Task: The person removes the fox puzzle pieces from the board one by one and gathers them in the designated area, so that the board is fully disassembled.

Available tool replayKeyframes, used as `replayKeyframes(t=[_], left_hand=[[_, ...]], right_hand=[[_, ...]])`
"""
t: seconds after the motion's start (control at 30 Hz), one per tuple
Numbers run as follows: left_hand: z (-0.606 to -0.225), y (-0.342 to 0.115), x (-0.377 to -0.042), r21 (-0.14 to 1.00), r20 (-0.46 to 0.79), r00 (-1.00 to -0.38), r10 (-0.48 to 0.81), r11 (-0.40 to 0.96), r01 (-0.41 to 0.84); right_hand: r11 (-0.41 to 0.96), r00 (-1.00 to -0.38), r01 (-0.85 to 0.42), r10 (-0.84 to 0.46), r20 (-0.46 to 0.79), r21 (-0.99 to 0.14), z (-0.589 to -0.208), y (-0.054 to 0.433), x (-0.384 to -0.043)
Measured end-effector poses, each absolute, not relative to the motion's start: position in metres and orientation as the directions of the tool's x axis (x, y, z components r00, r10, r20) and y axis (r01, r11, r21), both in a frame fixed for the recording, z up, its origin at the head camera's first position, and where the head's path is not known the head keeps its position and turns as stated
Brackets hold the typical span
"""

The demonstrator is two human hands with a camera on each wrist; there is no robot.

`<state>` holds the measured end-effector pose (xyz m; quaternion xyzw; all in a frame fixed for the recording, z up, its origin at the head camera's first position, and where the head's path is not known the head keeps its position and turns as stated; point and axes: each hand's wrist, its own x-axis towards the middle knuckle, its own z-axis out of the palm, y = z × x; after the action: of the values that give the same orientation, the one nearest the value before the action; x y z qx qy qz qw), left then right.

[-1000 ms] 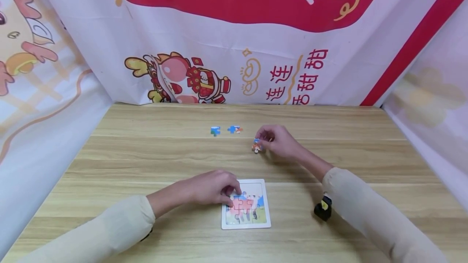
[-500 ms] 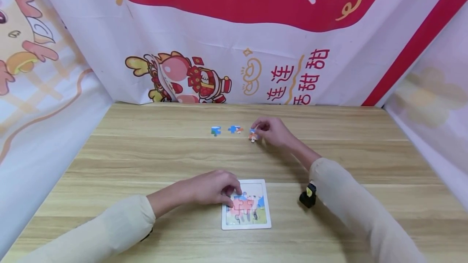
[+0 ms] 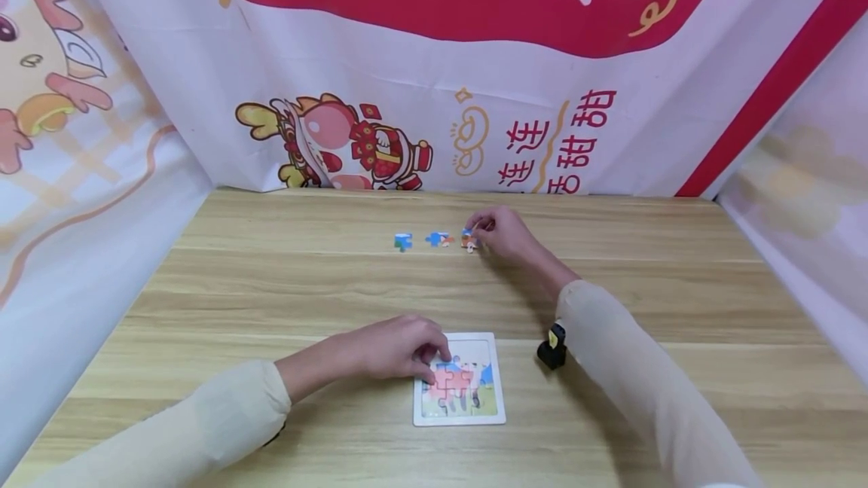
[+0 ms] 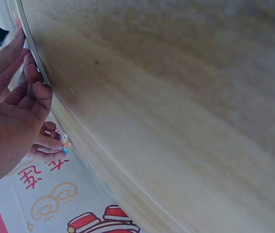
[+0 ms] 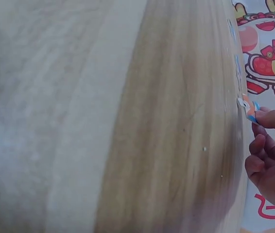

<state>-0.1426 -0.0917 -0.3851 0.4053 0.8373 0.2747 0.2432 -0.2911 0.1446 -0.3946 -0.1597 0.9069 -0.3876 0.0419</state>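
Observation:
My left hand [image 3: 400, 349] holds the left side of a white-framed jigsaw puzzle [image 3: 498, 398], its thumb and fingertips on the frame and picture. Pink pieces and animal legs on green show in the picture; its upper part is pale, and the hand covers the left edge. Farther off, my right hand [image 3: 505, 232] pinches a puzzle piece [image 3: 468, 242] in blue, orange and white between thumb and finger. In the right wrist view this puzzle piece [image 5: 248, 108] is tilted up, close over the table.
Two more loose pieces lie left of the right hand: a blue and orange one [image 3: 437, 239] and a blue and green one [image 3: 403, 242]. The wooden table [image 3: 285, 277] ends at a printed curtain [image 3: 380, 59], with cloth on both sides. A black device [image 3: 552, 347] hangs at the right wrist.
My right hand has moved away from me and slightly left with the pinched puzzle piece, level with the two loose pieces. The left hand has stayed on the jigsaw puzzle.

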Motion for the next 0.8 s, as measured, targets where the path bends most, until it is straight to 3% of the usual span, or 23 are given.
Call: replayKeyframes(t=[0.8], left_hand=[[-0.3838, -0.0916, -0.1428, 0.646, -0.191, -0.558, 0.808, 0.531, 0.548]], right_hand=[[0.716, -0.941, -0.301, -0.331, 0.074, -0.63, -0.4006, 0.1445, -0.3]])
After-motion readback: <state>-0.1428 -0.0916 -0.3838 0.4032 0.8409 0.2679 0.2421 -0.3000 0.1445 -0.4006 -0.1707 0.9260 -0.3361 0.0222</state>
